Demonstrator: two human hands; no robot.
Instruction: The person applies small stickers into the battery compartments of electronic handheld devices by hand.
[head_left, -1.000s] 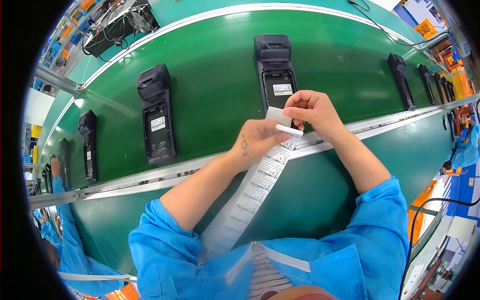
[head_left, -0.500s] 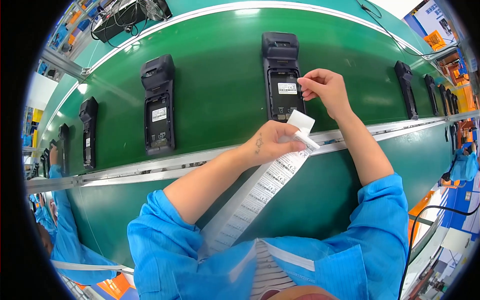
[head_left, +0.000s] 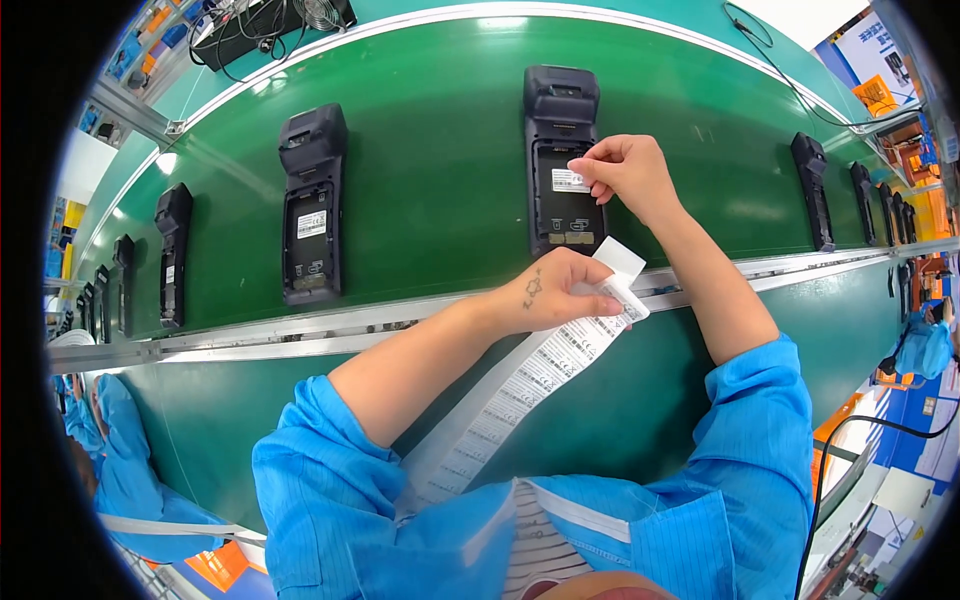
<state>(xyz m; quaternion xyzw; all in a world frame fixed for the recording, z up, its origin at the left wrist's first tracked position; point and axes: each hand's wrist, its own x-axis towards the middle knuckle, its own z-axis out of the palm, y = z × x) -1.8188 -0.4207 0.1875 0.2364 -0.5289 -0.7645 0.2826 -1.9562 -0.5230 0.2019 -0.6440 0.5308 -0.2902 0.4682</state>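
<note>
My left hand (head_left: 562, 290) pinches a strip of white labels (head_left: 530, 385) between thumb and fingers. The strip folds over at its upper end, where a blank flap of backing (head_left: 620, 258) sticks up, and it trails down toward my chest. Ahead of it, a dark handheld terminal (head_left: 563, 90) lies on the green belt with its rear compartment uncovered. A white label (head_left: 566, 180) sits inside that compartment. My right hand (head_left: 625, 178) is closed, its fingertips over the label's right edge, with nothing visible held in them.
Another labelled terminal (head_left: 312, 200) lies left of centre on the green belt (head_left: 430, 170). Several more line both sides, including one at the right (head_left: 812, 185). A metal rail (head_left: 400, 335) runs along the belt's near edge. A co-worker's blue sleeve (head_left: 125, 430) shows at left.
My right hand has moved left, from beside the label to over its right edge. The label strip in my left hand has shifted slightly right. A co-worker's hand at far left has left the belt.
</note>
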